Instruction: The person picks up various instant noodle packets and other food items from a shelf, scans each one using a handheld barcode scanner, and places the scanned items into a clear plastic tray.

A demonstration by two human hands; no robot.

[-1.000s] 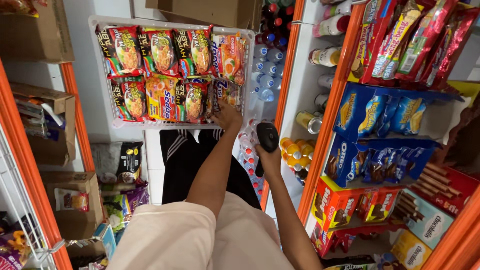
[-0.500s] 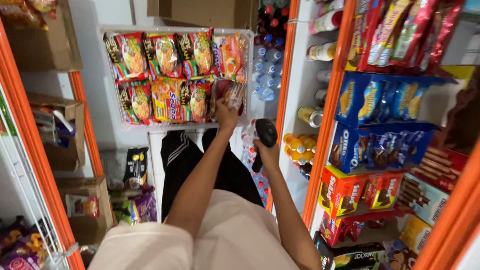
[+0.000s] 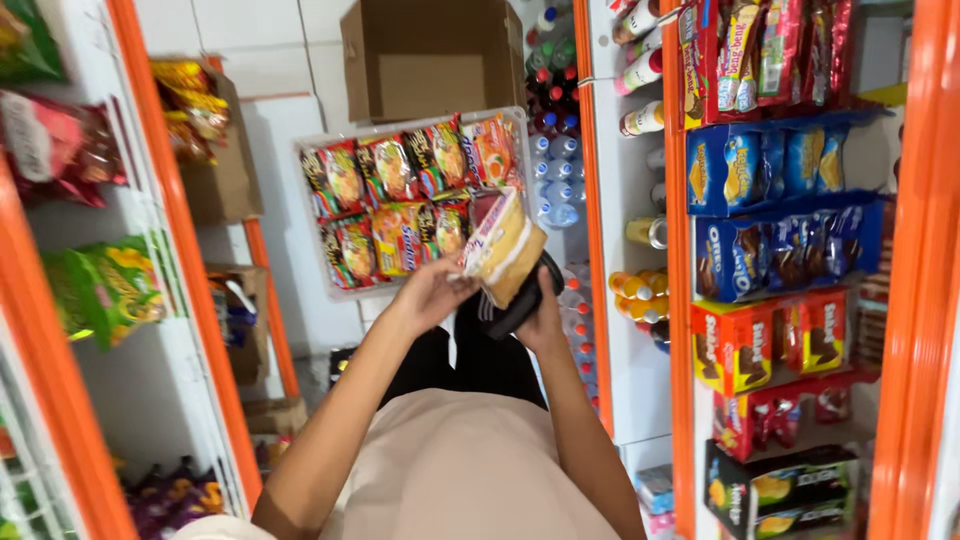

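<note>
Orange-yellow item: noodle packet (image 3: 503,247), held up in front of the tray (image 3: 312,215) of similar packets, below the cardboard box (image 3: 430,55).
Left hand (image 3: 432,292): fingers closed on the packet's lower left edge; nearer hand to it.
Right hand (image 3: 540,312): fingers wrapped round a black scanner (image 3: 522,298), just beneath and behind the packet, apparently touching.
Long axis: tilted, running from lower left up to upper right.
Packet from fingers: above and right of left fingertips.
Edges: tray's right rim close behind the packet; orange upright (image 3: 592,200) near on the right.
Open room: narrow aisle, space toward the body.
</note>
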